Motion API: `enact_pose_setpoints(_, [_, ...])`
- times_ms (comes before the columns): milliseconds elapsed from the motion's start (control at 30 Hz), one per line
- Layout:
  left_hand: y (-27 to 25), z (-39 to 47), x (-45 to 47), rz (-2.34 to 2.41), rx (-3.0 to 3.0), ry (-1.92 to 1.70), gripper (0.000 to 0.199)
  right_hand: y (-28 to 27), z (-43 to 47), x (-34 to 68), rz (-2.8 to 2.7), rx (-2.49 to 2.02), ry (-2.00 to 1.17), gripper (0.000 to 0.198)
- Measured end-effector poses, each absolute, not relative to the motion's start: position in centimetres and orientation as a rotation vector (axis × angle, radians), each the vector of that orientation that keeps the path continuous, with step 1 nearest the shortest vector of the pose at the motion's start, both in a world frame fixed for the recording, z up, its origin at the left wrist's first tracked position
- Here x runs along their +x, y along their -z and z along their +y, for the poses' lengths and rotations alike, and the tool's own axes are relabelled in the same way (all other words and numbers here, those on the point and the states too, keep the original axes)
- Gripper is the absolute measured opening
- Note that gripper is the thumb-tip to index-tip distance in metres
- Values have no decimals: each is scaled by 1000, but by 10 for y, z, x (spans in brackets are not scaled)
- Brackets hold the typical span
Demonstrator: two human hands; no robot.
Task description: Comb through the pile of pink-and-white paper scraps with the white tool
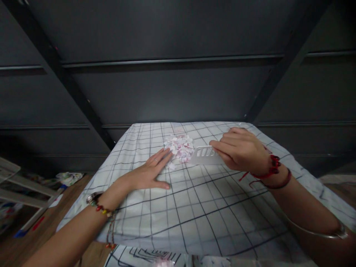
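Observation:
A pile of small torn paper scraps (180,146), white with pinkish marks, lies toward the far side of the checked tablecloth (200,207). My left hand (151,168) rests flat on the cloth, fingers spread, with its fingertips at the pile's left edge. To the right of the scraps, my right hand (240,148) is closed around one end of a thin white plastic piece with a row of slanted slots (205,155). This piece stands on edge, its left end close to the scraps. My right fingers cover its other end, and its exact kind cannot be made out.
A dark panelled wall (167,92) rises behind the table. At the left, a white wooden frame (25,193) stands on the brown floor (52,218), near a crumpled bag (69,178). Below the table's near edge, patterned fabric (139,256) shows.

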State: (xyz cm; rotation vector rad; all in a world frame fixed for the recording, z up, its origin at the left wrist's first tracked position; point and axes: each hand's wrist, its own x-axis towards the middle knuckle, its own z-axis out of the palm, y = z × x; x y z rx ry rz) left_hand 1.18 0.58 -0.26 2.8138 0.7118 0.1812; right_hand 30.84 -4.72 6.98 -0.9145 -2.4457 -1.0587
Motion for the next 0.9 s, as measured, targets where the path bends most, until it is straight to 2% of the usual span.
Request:
enact_pose_setpoints(300, [2,5,12,707,2818,-163,96,-69,-49,305,-2351,-956,1135,21])
enact_pose_setpoints(900, [2,5,11,694,2815,-183,95,-69,-52,304,-2379,-980,1033,23])
